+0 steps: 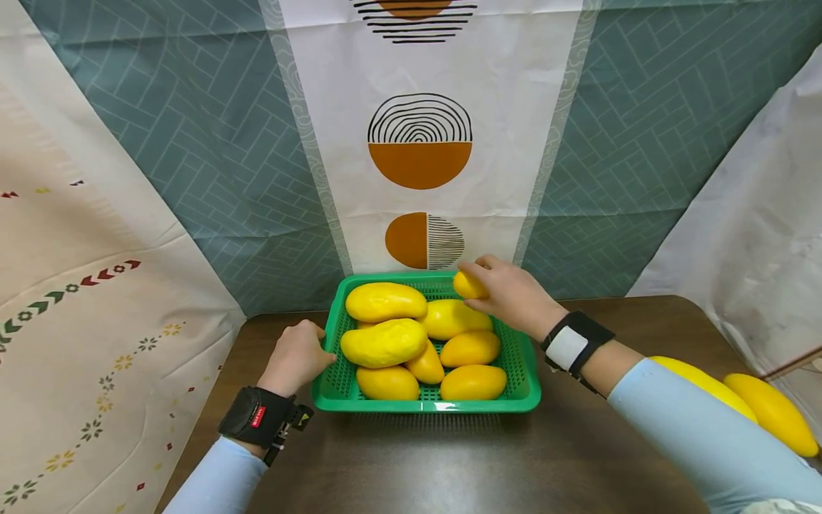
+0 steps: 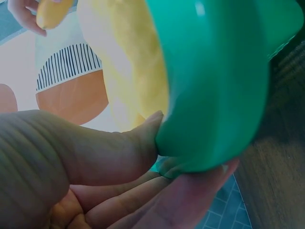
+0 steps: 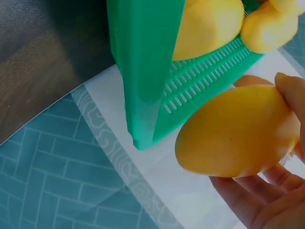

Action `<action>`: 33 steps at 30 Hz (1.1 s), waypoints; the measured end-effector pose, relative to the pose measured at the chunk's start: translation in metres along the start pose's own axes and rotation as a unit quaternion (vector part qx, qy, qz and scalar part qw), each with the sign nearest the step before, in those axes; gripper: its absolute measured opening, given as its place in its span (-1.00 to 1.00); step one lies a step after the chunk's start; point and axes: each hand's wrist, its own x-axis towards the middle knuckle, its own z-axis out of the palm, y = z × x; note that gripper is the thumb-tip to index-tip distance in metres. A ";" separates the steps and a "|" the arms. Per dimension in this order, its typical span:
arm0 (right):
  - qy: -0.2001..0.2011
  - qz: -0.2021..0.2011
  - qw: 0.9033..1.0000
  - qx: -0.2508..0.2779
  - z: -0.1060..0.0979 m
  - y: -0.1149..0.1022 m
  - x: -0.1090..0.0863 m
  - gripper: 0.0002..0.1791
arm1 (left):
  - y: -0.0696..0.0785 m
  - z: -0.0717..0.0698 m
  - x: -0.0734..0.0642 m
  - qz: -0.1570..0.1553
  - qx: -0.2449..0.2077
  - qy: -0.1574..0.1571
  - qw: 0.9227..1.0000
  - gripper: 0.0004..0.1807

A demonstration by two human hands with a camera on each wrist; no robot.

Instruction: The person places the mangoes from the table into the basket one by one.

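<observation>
A green plastic basket [image 1: 420, 406] holds several yellow mangoes, some smooth and some larger and paler, such as the bumpy one [image 1: 384, 343] on top. My left hand [image 1: 297, 360] grips the basket's left rim, thumb on the inner side and fingers beneath, as the left wrist view shows. Over the back right part of the basket, my right hand [image 1: 514, 293] holds a mango [image 3: 238, 131] between thumb and fingers. In the right wrist view that mango hangs beside the slotted basket wall [image 3: 200, 86].
Two more yellow mangoes [image 1: 770, 414] lie on the dark wooden table [image 1: 411, 464] at the right, partly behind my right forearm. A patterned cloth [image 1: 257, 143] hangs behind the table. Pale cloths hang at the left [image 1: 96, 321] and right [image 1: 738, 228].
</observation>
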 end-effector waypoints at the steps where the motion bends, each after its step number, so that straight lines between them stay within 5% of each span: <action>1: -0.007 -0.007 1.000 -0.001 0.002 0.000 0.002 -0.33 | 0.000 0.000 0.000 -0.001 -0.001 0.000 1.000 -0.58; 18: -0.087 -0.039 0.995 -0.038 0.032 0.005 0.022 -0.40 | 0.002 0.000 0.000 0.001 0.000 0.006 1.000 -0.65; 33: -0.093 -0.032 0.993 -0.063 0.046 0.006 0.027 -0.41 | 0.000 0.001 0.001 0.000 -0.003 0.005 1.000 -0.64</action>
